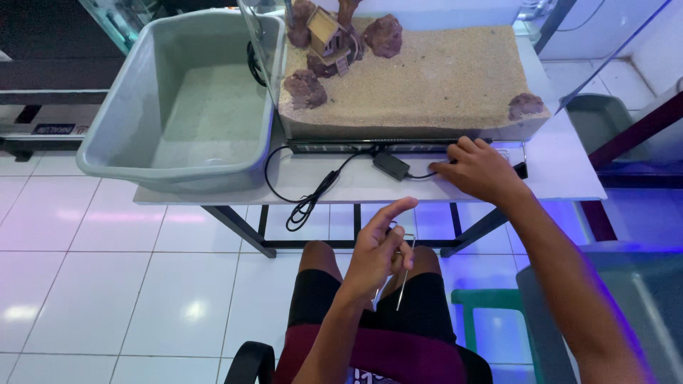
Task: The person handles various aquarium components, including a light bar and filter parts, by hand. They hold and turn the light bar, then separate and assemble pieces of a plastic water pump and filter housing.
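1. Pinching a pair of long metal tweezers (404,274) near their upper end, the left hand (377,256) has thumb and fingers closed on them above the person's lap, with the thin tips pointing down toward the dark shorts; the grip looks like one that keeps the tool ready while the other hand works
2. Reaching forward, the right hand (480,169) lies palm down on the white tabletop (562,178), fingers curled loosely and not clamped on anything that can be seen; its fingertips sit at the black cable (313,199), just beside the small black adapter block (391,165)
3. Running leftward, that cable ends in a coiled loop hanging over the tabletop's front edge
4. Lying just behind the hand, a dark light bar (370,146) rests along the front of the glass tank (420,78)
5. Inside the tank, sloped sand carries reddish rocks (306,89) and a small wooden house (326,32) at the back, set as decoration
6. To the left, an empty grey plastic tub (178,99) sits partly on the tabletop, touching the tank's side
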